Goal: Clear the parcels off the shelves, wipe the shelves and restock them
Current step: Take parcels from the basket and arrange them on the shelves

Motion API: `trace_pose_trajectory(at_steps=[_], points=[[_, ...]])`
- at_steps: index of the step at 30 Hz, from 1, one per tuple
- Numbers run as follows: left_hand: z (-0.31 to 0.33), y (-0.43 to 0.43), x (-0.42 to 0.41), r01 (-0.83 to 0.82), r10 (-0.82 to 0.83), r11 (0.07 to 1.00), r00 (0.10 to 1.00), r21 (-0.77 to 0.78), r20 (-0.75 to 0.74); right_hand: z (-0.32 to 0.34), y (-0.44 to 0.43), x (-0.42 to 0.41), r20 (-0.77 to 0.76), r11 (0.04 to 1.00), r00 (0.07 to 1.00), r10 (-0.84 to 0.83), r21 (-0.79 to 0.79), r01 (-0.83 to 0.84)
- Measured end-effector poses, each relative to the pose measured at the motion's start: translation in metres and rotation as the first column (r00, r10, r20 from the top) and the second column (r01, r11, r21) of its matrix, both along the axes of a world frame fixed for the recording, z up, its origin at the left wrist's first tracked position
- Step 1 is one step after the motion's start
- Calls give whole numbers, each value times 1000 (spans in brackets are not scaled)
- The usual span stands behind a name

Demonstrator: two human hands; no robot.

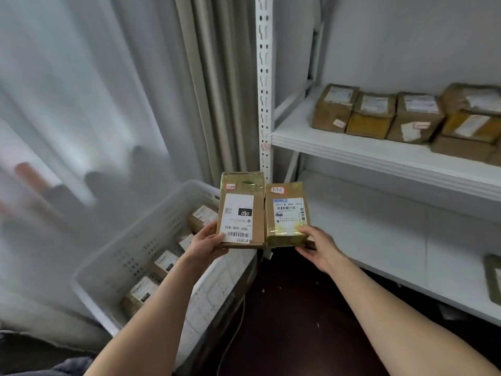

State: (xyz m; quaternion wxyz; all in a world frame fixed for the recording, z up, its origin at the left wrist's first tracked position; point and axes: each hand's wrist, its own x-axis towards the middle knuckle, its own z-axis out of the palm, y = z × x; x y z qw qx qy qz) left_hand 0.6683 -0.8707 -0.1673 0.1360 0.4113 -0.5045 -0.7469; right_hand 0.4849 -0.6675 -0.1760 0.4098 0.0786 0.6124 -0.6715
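Observation:
My left hand (207, 244) grips the near end of a flat brown parcel (242, 198) with a white barcode label. My right hand (315, 246) holds a smaller tape-wrapped parcel (287, 210) right beside it, the two touching side by side. Both are held in the air between the white basket (151, 221) on the left and the white shelf unit on the right. The lower shelf (379, 226) is mostly bare, with one parcel (493, 280) at its right edge. The upper shelf (379, 156) carries a row of several brown parcels (371, 115).
The basket holds several small labelled parcels (165, 261) and sits on a low stand. A perforated white shelf post (264, 85) rises just behind the held parcels. Pale curtains (95, 90) hang at left. Dark floor (284, 321) lies below, with a thin white cable (233, 337) on it.

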Motion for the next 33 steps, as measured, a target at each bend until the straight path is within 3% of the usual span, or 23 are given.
trace_pose_trajectory(at_steps=[15,22,33], points=[[-16,312,-143,325,-326,945,943,31,62,-4,368,-54,-56,929,930,-364,56,367],[-34,412,-216,482,-482,876,871,22,96,-22,470,-85,-28,850,854,-520,76,521],[-80,519,-354,516,-517,855,841,52,161,-64,569,-207,6,807,813,-582,131,577]])
